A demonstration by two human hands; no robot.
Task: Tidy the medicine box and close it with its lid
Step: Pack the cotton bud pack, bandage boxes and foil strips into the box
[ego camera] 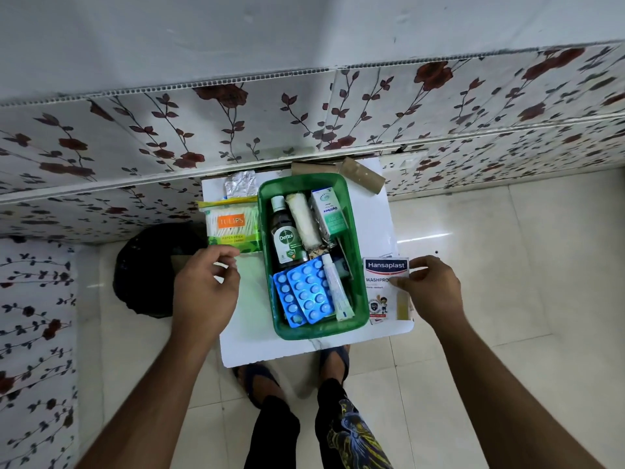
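My right hand pinches plaster box right of green box; left hand empty, loosely curled; overfilling might block lid

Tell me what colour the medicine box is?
Green medicine box, seen best in the head view, the only one.
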